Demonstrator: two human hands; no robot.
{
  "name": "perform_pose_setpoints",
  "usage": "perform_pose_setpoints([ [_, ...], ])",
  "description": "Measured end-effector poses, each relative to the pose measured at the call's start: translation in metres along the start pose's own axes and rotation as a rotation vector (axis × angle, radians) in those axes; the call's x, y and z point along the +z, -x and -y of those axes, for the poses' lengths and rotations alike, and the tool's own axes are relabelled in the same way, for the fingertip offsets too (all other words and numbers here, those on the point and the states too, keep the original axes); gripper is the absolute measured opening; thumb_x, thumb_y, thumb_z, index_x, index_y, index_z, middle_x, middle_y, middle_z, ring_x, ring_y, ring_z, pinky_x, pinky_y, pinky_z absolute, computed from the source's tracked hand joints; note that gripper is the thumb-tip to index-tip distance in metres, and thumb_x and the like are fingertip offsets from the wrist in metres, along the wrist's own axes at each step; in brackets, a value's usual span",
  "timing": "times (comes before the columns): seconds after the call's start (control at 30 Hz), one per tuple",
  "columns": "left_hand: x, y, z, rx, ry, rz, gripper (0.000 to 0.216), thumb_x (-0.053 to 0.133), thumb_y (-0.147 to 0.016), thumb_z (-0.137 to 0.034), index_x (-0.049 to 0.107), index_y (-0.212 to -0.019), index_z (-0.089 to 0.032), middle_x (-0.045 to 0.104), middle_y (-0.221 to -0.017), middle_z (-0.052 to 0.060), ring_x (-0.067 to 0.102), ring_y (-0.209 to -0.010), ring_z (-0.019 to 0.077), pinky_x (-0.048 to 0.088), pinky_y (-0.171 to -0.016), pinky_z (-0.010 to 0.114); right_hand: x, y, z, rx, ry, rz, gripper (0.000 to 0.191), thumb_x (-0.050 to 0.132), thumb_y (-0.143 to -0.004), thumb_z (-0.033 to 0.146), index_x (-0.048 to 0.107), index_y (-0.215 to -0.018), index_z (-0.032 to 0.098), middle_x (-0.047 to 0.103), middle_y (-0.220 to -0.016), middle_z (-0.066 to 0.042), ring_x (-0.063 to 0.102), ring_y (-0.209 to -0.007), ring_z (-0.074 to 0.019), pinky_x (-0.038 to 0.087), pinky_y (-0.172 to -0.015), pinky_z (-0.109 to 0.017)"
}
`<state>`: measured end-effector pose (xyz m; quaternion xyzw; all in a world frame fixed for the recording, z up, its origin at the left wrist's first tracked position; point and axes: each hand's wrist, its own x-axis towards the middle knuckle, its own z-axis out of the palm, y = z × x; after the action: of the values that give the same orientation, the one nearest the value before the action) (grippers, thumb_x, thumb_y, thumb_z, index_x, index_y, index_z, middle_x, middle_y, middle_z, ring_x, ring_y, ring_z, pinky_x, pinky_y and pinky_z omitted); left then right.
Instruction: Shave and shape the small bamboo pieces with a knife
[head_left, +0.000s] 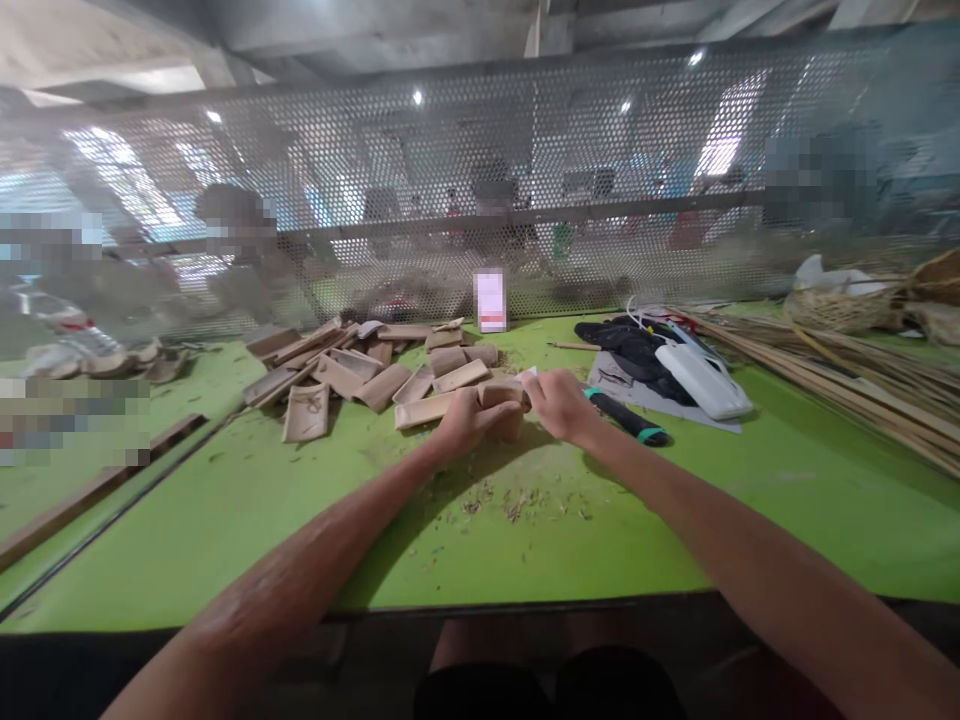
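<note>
My left hand [472, 422] is closed around a short curved bamboo piece [501, 391], held just above the table. My right hand [559, 402] is closed at the piece's right end. A small whitish edge of something thin [530, 373] shows at its fingertips; its kind cannot be made out. Beyond my left hand lies a heap of cut, split bamboo pieces [382, 385]. Right of my right hand lies a tool with a black and teal handle [631, 418]. Shavings [517, 500] are scattered on the table in front of my hands.
The green table [570, 570] carries long bamboo strips [840, 380] at right, a white plastic case [705, 380] and dark cloth [634, 340]. A perforated metal screen [420, 200] stands behind, with a small upright card [491, 298] before it. A wooden bar [105, 490] lies left.
</note>
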<state>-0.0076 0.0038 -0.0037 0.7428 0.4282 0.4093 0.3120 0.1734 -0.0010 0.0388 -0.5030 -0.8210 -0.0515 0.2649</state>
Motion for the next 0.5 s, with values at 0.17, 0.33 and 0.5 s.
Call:
perform_pose_setpoints([
  [0.17, -0.0007, 0.0006, -0.0013, -0.035, -0.045, 0.01, 0.036, 0.066, -0.083, -0.049, 0.072, -0.083, -0.013, 0.069, -0.077, 0.005, 0.055, -0.069, 0.0163, 0.045, -0.063, 0.028, -0.0006, -0.0008, -0.0003, -0.005, 0.011, -0.008, 0.058, 0.028, -0.102, 0.028, 0.066, -0.06, 0.015, 0.06, -0.055, -0.007, 0.047, -0.054, -0.0145, 0.023, -0.06, -0.031],
  [0.33, -0.0016, 0.0009, -0.0046, -0.009, -0.037, 0.025, 0.03, 0.066, -0.086, -0.043, 0.073, -0.086, -0.014, 0.068, -0.078, 0.005, 0.054, -0.071, 0.0174, 0.045, -0.065, 0.029, -0.0028, -0.0008, -0.0002, -0.021, 0.035, 0.056, 0.055, 0.032, -0.102, 0.026, 0.068, -0.063, 0.014, 0.061, -0.055, -0.006, 0.045, -0.054, -0.0141, 0.021, -0.059, -0.031],
  [0.5, -0.0018, -0.0002, -0.0057, 0.004, -0.028, 0.047, 0.032, 0.066, -0.085, -0.044, 0.071, -0.081, -0.013, 0.063, -0.075, 0.004, 0.052, -0.069, 0.0155, 0.044, -0.065, 0.029, -0.0057, -0.0017, 0.0003, -0.009, 0.003, 0.032, 0.059, 0.027, -0.102, 0.027, 0.066, -0.059, 0.014, 0.055, -0.052, -0.005, 0.041, -0.051, -0.0134, 0.02, -0.058, -0.031],
])
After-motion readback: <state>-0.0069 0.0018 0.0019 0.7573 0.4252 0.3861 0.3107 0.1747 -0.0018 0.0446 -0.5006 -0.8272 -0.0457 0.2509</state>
